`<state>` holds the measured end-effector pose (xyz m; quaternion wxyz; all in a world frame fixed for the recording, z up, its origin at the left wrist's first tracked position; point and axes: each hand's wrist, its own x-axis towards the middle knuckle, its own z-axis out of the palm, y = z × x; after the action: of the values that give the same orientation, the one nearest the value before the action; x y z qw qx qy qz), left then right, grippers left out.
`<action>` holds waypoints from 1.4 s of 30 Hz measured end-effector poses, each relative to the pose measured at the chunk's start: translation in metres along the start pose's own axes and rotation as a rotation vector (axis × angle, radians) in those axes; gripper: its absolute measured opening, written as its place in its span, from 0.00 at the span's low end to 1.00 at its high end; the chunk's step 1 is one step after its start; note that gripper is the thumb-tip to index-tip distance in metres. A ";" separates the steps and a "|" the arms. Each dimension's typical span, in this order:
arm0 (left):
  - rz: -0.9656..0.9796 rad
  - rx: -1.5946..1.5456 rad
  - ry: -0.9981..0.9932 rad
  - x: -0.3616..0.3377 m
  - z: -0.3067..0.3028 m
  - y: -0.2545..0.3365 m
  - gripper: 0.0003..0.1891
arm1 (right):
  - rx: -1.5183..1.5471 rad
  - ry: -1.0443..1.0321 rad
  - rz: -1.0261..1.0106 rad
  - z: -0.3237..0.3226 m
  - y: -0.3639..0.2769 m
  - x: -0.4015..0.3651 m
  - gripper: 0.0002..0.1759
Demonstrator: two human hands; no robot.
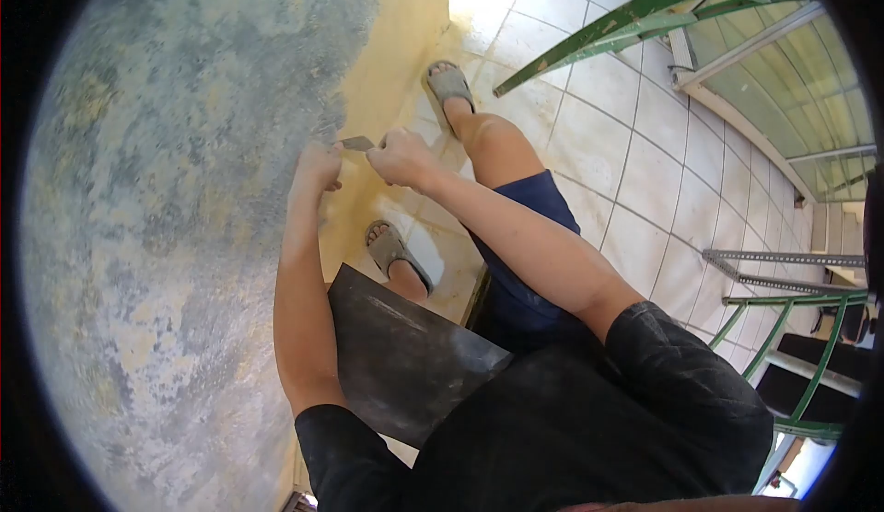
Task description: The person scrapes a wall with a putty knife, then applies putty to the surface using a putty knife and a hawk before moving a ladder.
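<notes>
Scraper-like metal blade sits left of centre in the upper half of the frame, in the gap between two bare hands. Right hand lies on its right: fingers curled tight, closed on the tool's grip end, which is itself hidden in the fist. Left hand on the blade's other side, against or just in front of the mottled grey-blue wall; contact not certain. Left fingers look bent inward; cannot tell whether they pinch anything.

Key relation: blade's long axis runs roughly sideways across the frame, from right fist toward left thumb. Free end points left, close to the left fingers; touching or apart, cannot tell. Right hand is the nearer, being on the tool.

Around: bare yellow wall strip above the hands. Two sandals, one upper middle, one below the hands, both on white tile floor. Dark flat panel, lower middle, beside the left forearm. Green metal frame, upper right, well apart.
</notes>
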<state>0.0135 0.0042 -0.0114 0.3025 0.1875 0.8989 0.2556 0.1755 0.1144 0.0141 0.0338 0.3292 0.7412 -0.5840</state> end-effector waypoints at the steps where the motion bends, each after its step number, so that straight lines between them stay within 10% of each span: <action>1: 0.016 0.090 -0.018 -0.002 -0.002 -0.001 0.26 | -0.214 0.136 -0.166 -0.001 -0.001 -0.001 0.16; 9: 0.075 0.249 -0.059 -0.001 -0.006 -0.008 0.22 | -0.475 0.316 -0.534 -0.022 0.000 -0.013 0.15; 14: 0.075 0.339 -0.093 -0.006 -0.006 -0.014 0.18 | -0.128 0.017 -0.101 -0.027 0.016 -0.014 0.16; 18: 0.110 0.425 -0.120 -0.013 -0.009 -0.026 0.19 | -0.193 -0.058 -0.156 -0.010 0.029 0.005 0.17; 20: 0.174 0.550 -0.124 -0.020 -0.009 -0.029 0.19 | -0.216 0.145 -0.524 0.001 0.028 0.002 0.19; 27: 0.084 0.514 -0.119 -0.063 -0.008 -0.020 0.35 | -0.162 0.118 -0.379 0.022 0.018 0.005 0.18; 42: 0.174 -0.350 -0.039 -0.059 0.012 -0.010 0.25 | 0.045 0.222 -0.436 0.040 0.014 -0.009 0.14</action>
<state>0.0632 -0.0288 0.0006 0.3246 0.2140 0.8150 0.4296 0.1764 0.0764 -0.0067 -0.1822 0.2243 0.7806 -0.5543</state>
